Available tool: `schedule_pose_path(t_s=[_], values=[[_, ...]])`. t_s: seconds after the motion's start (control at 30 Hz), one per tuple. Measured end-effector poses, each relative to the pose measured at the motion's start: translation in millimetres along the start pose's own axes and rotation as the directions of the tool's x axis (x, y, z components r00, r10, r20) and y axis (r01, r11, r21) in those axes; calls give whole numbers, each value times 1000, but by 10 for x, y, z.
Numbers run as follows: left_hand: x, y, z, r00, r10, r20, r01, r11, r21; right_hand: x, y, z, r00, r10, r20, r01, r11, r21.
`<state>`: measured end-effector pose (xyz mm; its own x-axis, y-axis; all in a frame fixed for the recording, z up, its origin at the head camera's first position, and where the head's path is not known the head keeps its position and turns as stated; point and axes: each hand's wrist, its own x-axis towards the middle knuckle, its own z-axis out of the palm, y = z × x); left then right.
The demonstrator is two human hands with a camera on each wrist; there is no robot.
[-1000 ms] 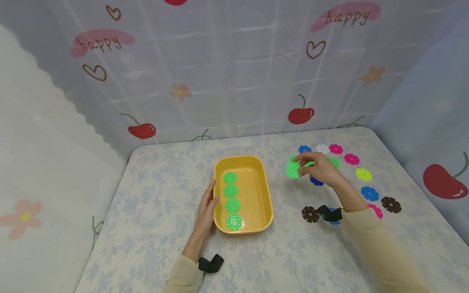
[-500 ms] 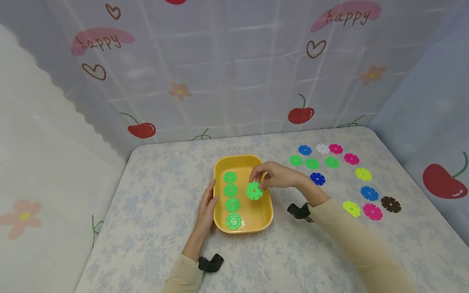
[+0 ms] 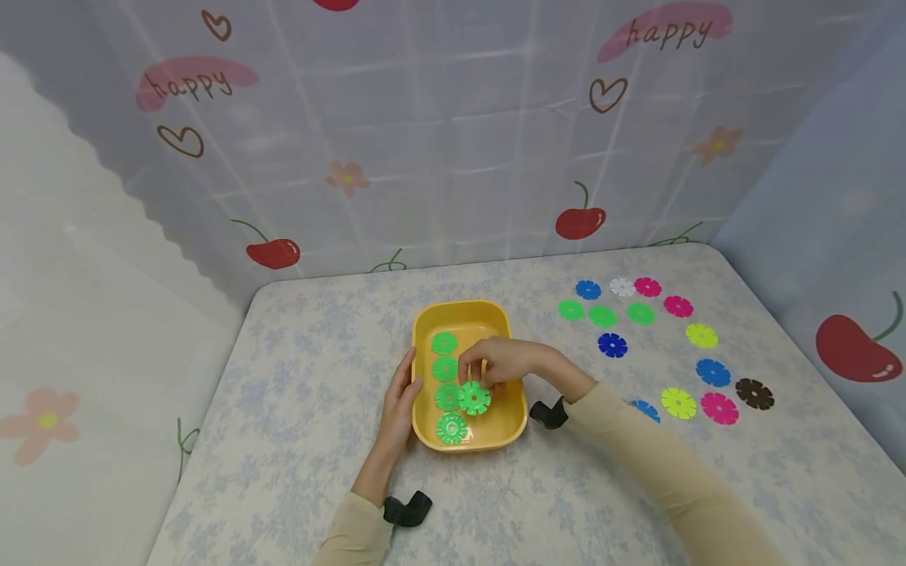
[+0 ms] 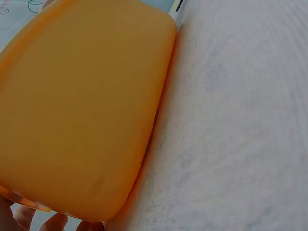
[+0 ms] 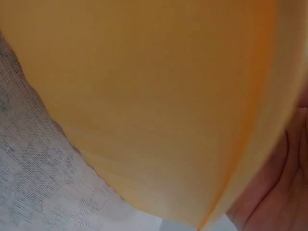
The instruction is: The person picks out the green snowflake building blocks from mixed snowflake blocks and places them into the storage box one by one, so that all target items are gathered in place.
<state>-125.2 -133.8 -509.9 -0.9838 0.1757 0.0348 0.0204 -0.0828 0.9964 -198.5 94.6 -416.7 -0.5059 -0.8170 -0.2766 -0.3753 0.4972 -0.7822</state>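
A yellow plastic tray (image 3: 500, 393) stands on the table; the left wrist view shows its outer wall (image 4: 86, 96). My left hand (image 3: 396, 409) holds its left side, thumb at the rim; fingertips (image 4: 57, 221) show against the wall in the left wrist view. Inside the tray my right hand (image 3: 499, 360) pinches a green notched building disc (image 3: 474, 398), which overlaps the column of several green discs (image 3: 451, 429) along the tray's left side. The right wrist view has the tray wall (image 5: 144, 96) in front of part of the right palm (image 5: 274, 192); the pinched disc is hidden there.
Right of the tray lie loose notched discs: several colours, among them green ones (image 3: 603, 317), a dark blue (image 3: 613, 345), a yellow (image 3: 679, 403), a pink (image 3: 720, 409) and a brown (image 3: 755, 394). A printed curtain (image 3: 453, 157) hangs behind the table (image 3: 304, 377).
My right hand has carried the green disc leftward from the loose discs into the tray, then lower toward the column of green discs. The left hand stays at the tray's side.
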Motion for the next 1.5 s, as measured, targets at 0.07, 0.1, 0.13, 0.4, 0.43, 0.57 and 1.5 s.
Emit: schedule_pose_path(t_s=[0.07, 0.1, 0.13, 0.4, 0.43, 0.57, 1.5], values=[[-6, -2, -2, 1000, -2, 4, 2, 1000, 4, 16, 0, 36, 1000, 27, 14, -27, 999, -38], [-8, -3, -3, 1000, -3, 7, 3, 1000, 6, 20, -1, 53, 999, 40, 18, -39, 998, -54], [-13, -1, -4, 1000, -3, 8, 3, 1000, 10, 26, -3, 68, 999, 49, 24, -47, 996, -72], [-26, 3, -14, 1000, -4, 6, 4, 1000, 13, 111, -15, 149, 993, 112, 47, -102, 979, -179], [-26, 2, -13, 1000, -6, 4, 6, 1000, 11, 121, -12, 158, 991, 122, 51, -110, 975, -193], [-20, -1, -3, 1000, -4, -7, 4, 1000, 4, 151, -1, 187, 984, 169, 57, -153, 963, -224], [-17, 30, 7, 1000, 1, -6, -1, 1000, 11, 142, -49, 299, 958, 287, 23, -259, 894, -365]])
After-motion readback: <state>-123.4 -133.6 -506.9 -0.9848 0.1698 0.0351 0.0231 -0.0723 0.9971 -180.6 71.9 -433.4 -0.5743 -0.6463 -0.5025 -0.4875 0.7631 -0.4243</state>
